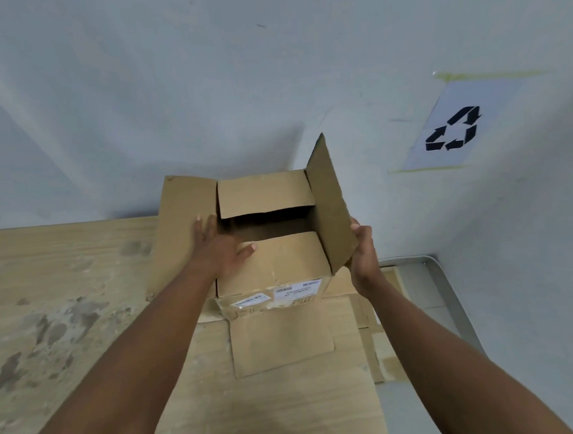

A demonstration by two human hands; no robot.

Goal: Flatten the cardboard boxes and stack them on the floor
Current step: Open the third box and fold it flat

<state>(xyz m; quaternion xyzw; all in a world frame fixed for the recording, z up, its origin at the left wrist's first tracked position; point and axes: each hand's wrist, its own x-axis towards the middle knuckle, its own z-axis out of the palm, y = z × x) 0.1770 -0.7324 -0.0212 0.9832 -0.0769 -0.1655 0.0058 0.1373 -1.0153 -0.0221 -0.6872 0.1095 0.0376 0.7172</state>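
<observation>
A brown cardboard box (274, 270) with white shipping labels stands upright against the wall, its top flaps partly open. My left hand (218, 243) lies flat with straight fingers across the left flap and the near flap. My right hand (363, 256) grips the lower edge of the raised right flap (330, 201). The far flap (264, 193) folds inward over the dark opening. Under the box lie flattened cardboard sheets (282, 343) stacked on the floor.
A stained wooden board (67, 294) covers the floor to the left. A paper sign with a recycling symbol (453, 128) is taped to the white wall at right. A grey metal-edged surface (449, 301) runs along the right.
</observation>
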